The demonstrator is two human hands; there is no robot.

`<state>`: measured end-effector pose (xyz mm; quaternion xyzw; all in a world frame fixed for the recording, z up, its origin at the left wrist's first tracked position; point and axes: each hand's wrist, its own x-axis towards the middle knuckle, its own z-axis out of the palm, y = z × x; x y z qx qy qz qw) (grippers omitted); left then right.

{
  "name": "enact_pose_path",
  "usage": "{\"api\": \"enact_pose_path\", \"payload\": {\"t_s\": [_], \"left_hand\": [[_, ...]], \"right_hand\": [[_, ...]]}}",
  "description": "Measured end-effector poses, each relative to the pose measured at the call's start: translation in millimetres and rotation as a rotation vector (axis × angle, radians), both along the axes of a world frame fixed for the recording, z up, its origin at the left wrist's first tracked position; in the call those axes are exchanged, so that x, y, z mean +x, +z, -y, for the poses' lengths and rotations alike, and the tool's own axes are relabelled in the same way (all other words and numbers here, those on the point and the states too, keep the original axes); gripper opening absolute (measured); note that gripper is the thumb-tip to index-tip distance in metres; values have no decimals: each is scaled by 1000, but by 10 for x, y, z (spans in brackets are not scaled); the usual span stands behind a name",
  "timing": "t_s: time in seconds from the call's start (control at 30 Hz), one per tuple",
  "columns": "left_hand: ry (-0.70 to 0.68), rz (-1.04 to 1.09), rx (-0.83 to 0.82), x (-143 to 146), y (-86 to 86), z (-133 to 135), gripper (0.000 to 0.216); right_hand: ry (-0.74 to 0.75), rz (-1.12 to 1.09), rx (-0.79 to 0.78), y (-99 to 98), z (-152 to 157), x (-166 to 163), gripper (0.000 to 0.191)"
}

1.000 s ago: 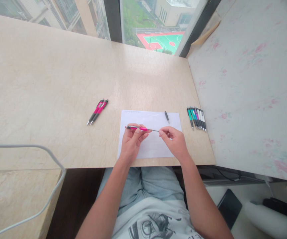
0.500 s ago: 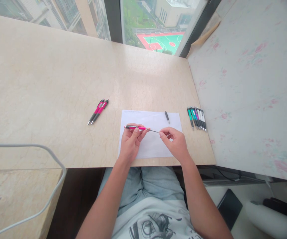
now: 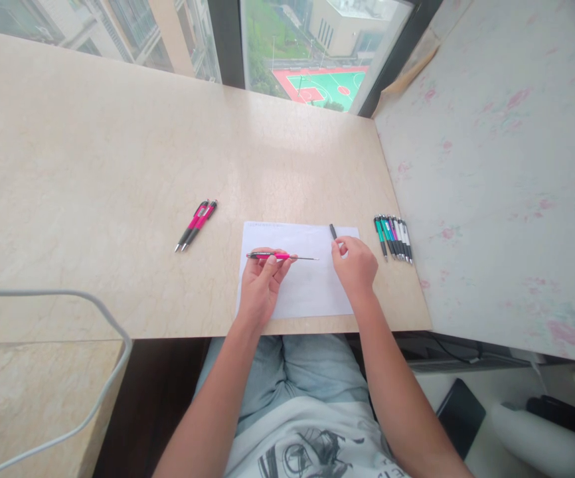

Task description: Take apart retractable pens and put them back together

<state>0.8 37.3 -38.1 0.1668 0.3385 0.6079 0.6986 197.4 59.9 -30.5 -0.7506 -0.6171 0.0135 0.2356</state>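
My left hand (image 3: 261, 282) is closed around a pink pen barrel (image 3: 280, 255) with a black clip end. The barrel lies level above the paper, and a thin refill (image 3: 307, 258) sticks out of its right end. My right hand (image 3: 356, 265) has thumb and finger pinched at the lower end of a black pen grip (image 3: 332, 231), which lies near the top right of the white paper (image 3: 307, 292). The fingers hide the grip's tip.
Two pink pens (image 3: 196, 226) lie side by side on the desk (image 3: 118, 166) at left. Several green, blue, purple and white pens (image 3: 393, 238) are lined up by the wallpapered wall (image 3: 506, 199). A grey cable (image 3: 93, 299) curves over the left front edge.
My right hand has left the refill's tip and moved up and right to the black pen grip. My left hand holds the pink barrel in nearly the same place.
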Motion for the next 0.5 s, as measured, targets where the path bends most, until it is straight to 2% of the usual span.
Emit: {"api": "enact_pose_path", "payload": {"t_s": [0.13,0.23,0.3,0.43,0.5], "left_hand": [[-6,1,2,4,4,-7,17],[-13,-9,0,6,5,-8,18],[-20,-21,3,8,2,-6,18],[-47,-62,33,29,1,9,16],[-63,-89,49,42,7,21,16]], "right_hand": [[-62,30,-4,-23,-85,-42,19],[-53,-31,-6,4,-20,-50,21],[25,-145,9,57,78,-64,21],[281,-484,-14,209,296,-145,29],[386,-504,-40,259,361,-187,26]]}}
